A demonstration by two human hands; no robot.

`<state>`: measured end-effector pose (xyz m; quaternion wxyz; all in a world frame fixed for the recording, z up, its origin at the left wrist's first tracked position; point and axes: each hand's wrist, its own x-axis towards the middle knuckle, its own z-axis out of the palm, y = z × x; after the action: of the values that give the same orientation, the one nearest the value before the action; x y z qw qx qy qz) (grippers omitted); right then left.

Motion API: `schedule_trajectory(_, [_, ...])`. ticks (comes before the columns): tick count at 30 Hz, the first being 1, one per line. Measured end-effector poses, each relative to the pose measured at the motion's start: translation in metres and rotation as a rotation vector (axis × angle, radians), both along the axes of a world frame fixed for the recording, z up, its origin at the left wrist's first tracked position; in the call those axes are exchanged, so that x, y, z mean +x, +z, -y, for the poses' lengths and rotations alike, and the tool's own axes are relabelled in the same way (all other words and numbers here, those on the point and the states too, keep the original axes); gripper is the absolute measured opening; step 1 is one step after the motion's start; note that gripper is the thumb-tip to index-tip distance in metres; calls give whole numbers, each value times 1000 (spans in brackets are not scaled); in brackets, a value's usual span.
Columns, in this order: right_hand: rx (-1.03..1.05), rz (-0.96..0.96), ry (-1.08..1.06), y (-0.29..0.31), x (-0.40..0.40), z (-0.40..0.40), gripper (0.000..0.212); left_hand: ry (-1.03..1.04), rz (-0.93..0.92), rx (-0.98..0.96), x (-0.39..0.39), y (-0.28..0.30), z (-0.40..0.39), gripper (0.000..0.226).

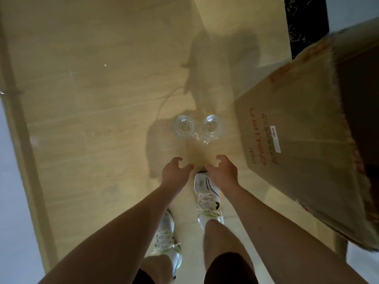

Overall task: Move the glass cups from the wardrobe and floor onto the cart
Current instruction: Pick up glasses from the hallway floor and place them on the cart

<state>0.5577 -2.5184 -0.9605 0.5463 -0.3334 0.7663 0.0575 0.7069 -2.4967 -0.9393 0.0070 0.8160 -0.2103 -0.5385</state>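
Two glass cups (196, 128) stand side by side on the floor (92, 99); your left hand (174, 171) and right hand (222, 171) hover near them, fingers loosely curled, holding nothing.

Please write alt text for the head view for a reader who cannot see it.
Two empty glass cups, the left cup and right cup, stand side by side on a wooden floor. The left hand and right hand reach toward them, holding nothing; a cardboard box is at right.

Bare forearms with no sleeves, dark shorts (229, 269), and white lace-up sneakers (207, 199) with black stripes plus neon yellow-green accents near the soles and laces.
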Motion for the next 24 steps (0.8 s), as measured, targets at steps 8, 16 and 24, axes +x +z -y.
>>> schedule_trajectory(8, [-56,157,-301,-100,4,19,48,300,-170,-80,-20,-107,25,54])
schedule_trajectory(16, [-14,314,-563,-162,18,35,14,502,-345,-81,-19,-183,48,16])
schedule_trajectory(24, [-18,447,-619,-173,26,34,12,672,-522,-76,-23,-185,56,17])
